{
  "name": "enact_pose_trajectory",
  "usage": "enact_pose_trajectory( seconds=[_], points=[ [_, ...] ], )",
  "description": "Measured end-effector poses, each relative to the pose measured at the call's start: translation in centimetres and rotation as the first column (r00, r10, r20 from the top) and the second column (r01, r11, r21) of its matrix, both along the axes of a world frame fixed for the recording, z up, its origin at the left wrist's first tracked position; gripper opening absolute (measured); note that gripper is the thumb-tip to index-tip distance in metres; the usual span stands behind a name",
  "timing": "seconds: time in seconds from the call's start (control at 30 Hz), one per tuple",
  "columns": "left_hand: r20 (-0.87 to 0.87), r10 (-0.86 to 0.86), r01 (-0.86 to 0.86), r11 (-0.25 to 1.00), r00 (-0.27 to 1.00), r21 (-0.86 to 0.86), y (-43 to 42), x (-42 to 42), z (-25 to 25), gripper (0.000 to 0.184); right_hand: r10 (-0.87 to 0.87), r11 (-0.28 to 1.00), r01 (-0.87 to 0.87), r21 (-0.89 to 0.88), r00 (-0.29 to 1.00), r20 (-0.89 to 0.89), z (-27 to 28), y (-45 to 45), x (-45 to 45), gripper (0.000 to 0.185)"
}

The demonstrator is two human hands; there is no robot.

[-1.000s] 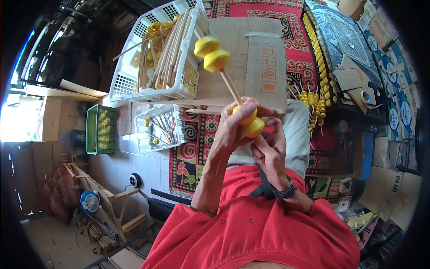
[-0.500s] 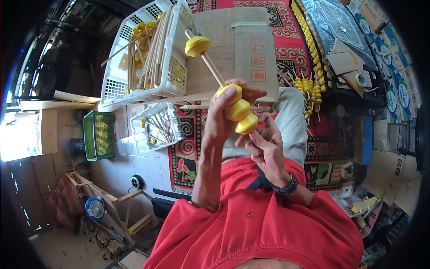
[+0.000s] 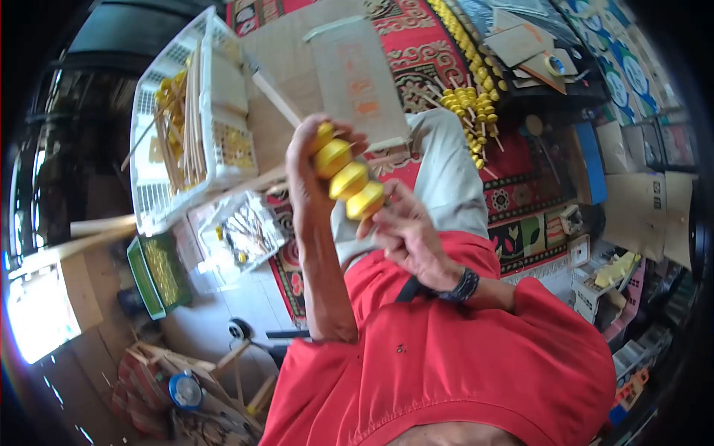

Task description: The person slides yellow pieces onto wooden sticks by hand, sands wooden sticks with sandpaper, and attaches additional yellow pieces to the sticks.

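Observation:
My left hand (image 3: 303, 160) is closed around a pale wooden stick (image 3: 279, 100) threaded with several yellow beads (image 3: 348, 181). The beads sit bunched together on the stick's lower part, the uppermost partly covered by my fingers. Above my hand the bare stick slants up to the left. My right hand (image 3: 416, 241), with a dark band on its wrist, pinches at the stick's lower end just under the lowest bead. Its fingertips are slightly blurred, and the stick's end is mostly hidden there.
A white basket (image 3: 227, 97) of sticks and yellow pieces stands on a wooden board (image 3: 279, 37) to the left. Below it are a smaller white basket (image 3: 268, 245) and a green crate (image 3: 137, 271). Threaded yellow sticks (image 3: 468, 111) lie on the red carpet at right.
The bead that sat high on the stick has come down to the others at my left hand. Both hands appear lower and further left as the view has turned.

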State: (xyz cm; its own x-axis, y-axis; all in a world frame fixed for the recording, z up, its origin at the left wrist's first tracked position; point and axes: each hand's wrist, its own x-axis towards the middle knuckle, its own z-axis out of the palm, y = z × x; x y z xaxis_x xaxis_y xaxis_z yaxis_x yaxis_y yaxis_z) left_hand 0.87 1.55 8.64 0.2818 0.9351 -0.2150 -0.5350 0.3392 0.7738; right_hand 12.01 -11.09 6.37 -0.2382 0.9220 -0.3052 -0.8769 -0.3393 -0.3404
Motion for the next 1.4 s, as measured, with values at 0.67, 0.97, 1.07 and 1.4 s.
enact_pose_trajectory(
  seconds=[0.67, 0.97, 1.07, 1.4],
  points=[
    [-0.331, -0.114, 0.190, 0.960, 0.937, 0.205, 0.4, 3.2, -2.0, 0.070, -0.103, 0.981, -0.009, 0.195, 0.822, 0.560, -7.6, 1.6, 5.4, 0.019],
    [-0.456, 0.267, 0.255, 0.550, 0.849, 0.796, -6.3, 2.1, 9.3, 0.019, -0.323, 0.894, 0.449, -0.005, 0.651, 0.686, -12.6, 0.0, 15.6, 0.017],
    [-0.146, -0.088, 0.170, 0.489, 0.985, 0.856, -8.4, 3.6, 12.4, 0.014, -0.064, 0.858, 0.487, -0.162, 0.413, 0.908, -20.4, -2.9, 20.1, 0.020],
    [-0.435, 0.057, 0.398, 0.310, 0.899, 0.863, -9.5, 4.9, 10.8, 0.024, 0.261, 0.820, 0.537, -0.200, -0.039, 0.965, -35.4, 1.0, 27.9, 0.018]
  ],
)
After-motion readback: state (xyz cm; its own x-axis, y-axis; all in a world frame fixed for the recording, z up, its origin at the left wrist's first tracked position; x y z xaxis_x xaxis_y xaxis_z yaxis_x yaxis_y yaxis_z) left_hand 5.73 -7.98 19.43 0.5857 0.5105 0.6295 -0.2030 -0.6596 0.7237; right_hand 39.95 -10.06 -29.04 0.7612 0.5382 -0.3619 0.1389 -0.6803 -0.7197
